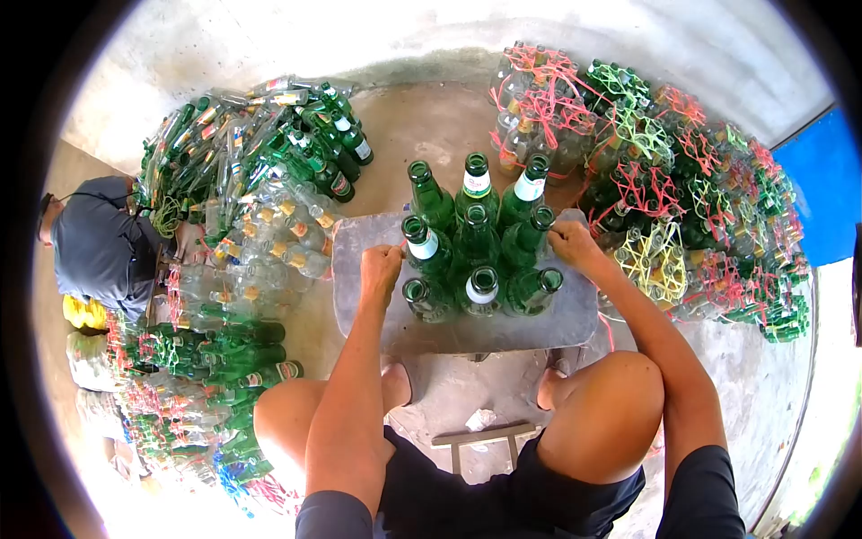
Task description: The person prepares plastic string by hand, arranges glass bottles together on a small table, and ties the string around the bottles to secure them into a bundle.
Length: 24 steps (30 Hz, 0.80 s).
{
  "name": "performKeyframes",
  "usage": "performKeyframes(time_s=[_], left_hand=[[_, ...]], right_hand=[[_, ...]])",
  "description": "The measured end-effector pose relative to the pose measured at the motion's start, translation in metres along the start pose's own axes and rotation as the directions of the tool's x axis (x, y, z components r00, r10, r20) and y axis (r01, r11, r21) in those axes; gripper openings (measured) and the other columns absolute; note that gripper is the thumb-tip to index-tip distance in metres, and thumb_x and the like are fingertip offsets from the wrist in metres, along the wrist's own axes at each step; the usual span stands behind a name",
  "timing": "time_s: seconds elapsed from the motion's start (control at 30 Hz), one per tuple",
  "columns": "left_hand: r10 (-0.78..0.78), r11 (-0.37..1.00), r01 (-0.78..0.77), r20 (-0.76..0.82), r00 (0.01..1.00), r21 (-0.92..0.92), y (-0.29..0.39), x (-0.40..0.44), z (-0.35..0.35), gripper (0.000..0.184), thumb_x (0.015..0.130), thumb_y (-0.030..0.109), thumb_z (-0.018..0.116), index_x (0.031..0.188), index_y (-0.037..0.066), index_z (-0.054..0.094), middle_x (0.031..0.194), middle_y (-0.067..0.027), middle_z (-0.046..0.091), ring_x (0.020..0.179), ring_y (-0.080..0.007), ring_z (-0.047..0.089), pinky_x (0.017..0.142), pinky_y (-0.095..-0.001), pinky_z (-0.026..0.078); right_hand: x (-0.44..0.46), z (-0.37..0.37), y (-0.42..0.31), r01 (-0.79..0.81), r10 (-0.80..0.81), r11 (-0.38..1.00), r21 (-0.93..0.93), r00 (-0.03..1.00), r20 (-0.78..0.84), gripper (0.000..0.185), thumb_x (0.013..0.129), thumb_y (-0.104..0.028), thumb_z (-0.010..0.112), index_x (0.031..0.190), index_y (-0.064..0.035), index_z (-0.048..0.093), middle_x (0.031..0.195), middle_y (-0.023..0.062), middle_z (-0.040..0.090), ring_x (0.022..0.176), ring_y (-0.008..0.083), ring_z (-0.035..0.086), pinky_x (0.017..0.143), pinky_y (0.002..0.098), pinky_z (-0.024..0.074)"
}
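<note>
Several green glass bottles point(476, 238) stand upright in a tight block, three by three, on a small grey table point(467, 337). Some have white labels on their necks. To the left of the block, my left hand point(382, 268) is closed near the table's left side; whatever its fingers hold is too small to make out. On the other side, my right hand point(575, 244) is closed close to the bottles at the table's right edge, and what it grips cannot be made out. No string shows clearly around this block.
At the right stand many bottle bundles point(637, 189) tied with red, green and yellow string. Piled loose bottles point(224, 153) and stacked bottles point(224, 350) lie at the left, beside a person point(103, 242) in dark clothing. A wooden frame point(485, 437) is near my feet.
</note>
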<state>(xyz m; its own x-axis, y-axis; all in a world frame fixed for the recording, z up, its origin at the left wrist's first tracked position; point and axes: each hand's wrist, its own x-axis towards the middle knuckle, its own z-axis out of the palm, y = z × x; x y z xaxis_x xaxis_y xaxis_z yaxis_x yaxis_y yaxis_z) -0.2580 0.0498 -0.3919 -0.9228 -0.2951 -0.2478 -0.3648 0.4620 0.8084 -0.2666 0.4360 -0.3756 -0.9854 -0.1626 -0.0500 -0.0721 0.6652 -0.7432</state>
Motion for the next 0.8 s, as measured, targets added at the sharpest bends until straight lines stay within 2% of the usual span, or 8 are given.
performKeyframes(time_s=[0.07, 0.17, 0.27, 0.3, 0.37, 0.47, 0.57, 0.8], left_hand=[[0.01, 0.993, -0.016, -0.05, 0.999, -0.117, -0.026, 0.001, 0.007, 0.025, 0.078, 0.018, 0.062, 0.08, -0.002, 0.077, 0.057, -0.0072, 0.055, 0.055, -0.0163, 0.053, 0.052, -0.0356, 0.041], [-0.072, 0.982, 0.072, 0.003, 0.997, -0.172, -0.019, -0.021, -0.004, 0.025, 0.085, 0.023, 0.065, 0.07, 0.002, 0.067, 0.055, 0.0024, 0.044, 0.044, -0.0086, 0.036, 0.04, -0.0294, 0.025], [-0.158, 0.98, 0.159, 0.014, 0.987, -0.118, -0.008, -0.036, -0.013, 0.024, 0.08, 0.019, 0.062, 0.076, -0.001, 0.074, 0.054, -0.0028, 0.051, 0.049, -0.0135, 0.046, 0.048, -0.033, 0.036], [-0.19, 0.977, 0.191, 0.02, 0.982, -0.099, -0.007, -0.043, -0.015, 0.025, 0.078, 0.018, 0.061, 0.078, -0.003, 0.076, 0.054, -0.0045, 0.053, 0.051, -0.0151, 0.05, 0.051, -0.0343, 0.039], [-0.08, 0.99, 0.077, -0.014, 0.997, -0.116, -0.028, -0.045, -0.008, 0.026, 0.079, 0.017, 0.06, 0.078, -0.003, 0.076, 0.053, -0.0038, 0.051, 0.051, -0.0144, 0.049, 0.05, -0.0346, 0.039], [-0.023, 0.991, 0.021, -0.017, 1.0, -0.13, -0.033, -0.058, -0.007, 0.026, 0.079, 0.015, 0.059, 0.078, -0.005, 0.076, 0.052, -0.0035, 0.051, 0.052, -0.014, 0.049, 0.051, -0.0348, 0.039], [-0.05, 0.982, 0.043, -0.033, 0.998, -0.184, -0.03, -0.075, -0.009, 0.025, 0.079, 0.012, 0.058, 0.078, -0.006, 0.075, 0.054, -0.0042, 0.052, 0.053, -0.0138, 0.049, 0.052, -0.0344, 0.04], [0.036, 0.961, -0.065, -0.113, 0.993, -0.27, -0.043, -0.096, 0.002, 0.025, 0.079, 0.01, 0.057, 0.08, -0.007, 0.075, 0.06, -0.0068, 0.058, 0.055, -0.0145, 0.051, 0.053, -0.0335, 0.04]], right_hand=[[-0.01, -0.002, 0.006, -0.009, 0.01, 1.0, -0.023, 0.998, 0.062, 0.025, 0.09, -0.023, 0.059, 0.09, 0.0005, 0.069, 0.08, 0.0243, 0.066, 0.074, 0.0355, 0.067, 0.071, 0.0438, 0.0507], [-0.026, -0.014, 0.001, 0.082, -0.064, 0.993, -0.09, 0.98, 0.186, 0.027, 0.09, -0.023, 0.056, 0.09, 0.0004, 0.069, 0.08, 0.0242, 0.066, 0.074, 0.0359, 0.067, 0.071, 0.0454, 0.0518], [-0.041, -0.03, -0.02, 0.094, -0.028, 0.979, -0.183, 0.943, 0.333, 0.029, 0.091, -0.023, 0.052, 0.09, 0.001, 0.069, 0.079, 0.0241, 0.066, 0.074, 0.037, 0.067, 0.072, 0.047, 0.0522], [-0.047, -0.038, -0.034, 0.013, 0.063, 0.981, -0.194, 0.923, 0.381, 0.029, 0.09, -0.023, 0.052, 0.089, 0.001, 0.069, 0.079, 0.0245, 0.066, 0.075, 0.0379, 0.067, 0.072, 0.0473, 0.0522], [-0.057, -0.048, -0.062, -0.146, 0.239, 0.963, -0.225, 0.848, 0.474, 0.029, 0.09, -0.023, 0.052, 0.088, 0.0011, 0.069, 0.08, 0.0251, 0.066, 0.077, 0.0399, 0.067, 0.074, 0.0479, 0.0521], [-0.061, -0.033, -0.043, -0.041, 0.169, 0.969, -0.245, 0.832, 0.528, 0.029, 0.09, -0.023, 0.052, 0.085, 0.0004, 0.068, 0.082, 0.0274, 0.066, 0.081, 0.0441, 0.066, 0.076, 0.0502, 0.0517], [-0.072, -0.008, -0.015, 0.303, -0.17, 0.919, -0.254, 0.882, 0.439, 0.027, 0.091, -0.022, 0.053, 0.091, 0.0018, 0.067, 0.075, 0.0247, 0.064, 0.069, 0.0372, 0.065, 0.065, 0.048, 0.0492], [-0.106, 0.027, -0.021, 0.034, 0.032, 0.978, -0.207, 0.951, 0.308, 0.027, 0.091, -0.02, 0.05, 0.09, 0.0012, 0.066, 0.083, 0.026, 0.066, 0.08, 0.043, 0.065, 0.072, 0.0483, 0.0499]])
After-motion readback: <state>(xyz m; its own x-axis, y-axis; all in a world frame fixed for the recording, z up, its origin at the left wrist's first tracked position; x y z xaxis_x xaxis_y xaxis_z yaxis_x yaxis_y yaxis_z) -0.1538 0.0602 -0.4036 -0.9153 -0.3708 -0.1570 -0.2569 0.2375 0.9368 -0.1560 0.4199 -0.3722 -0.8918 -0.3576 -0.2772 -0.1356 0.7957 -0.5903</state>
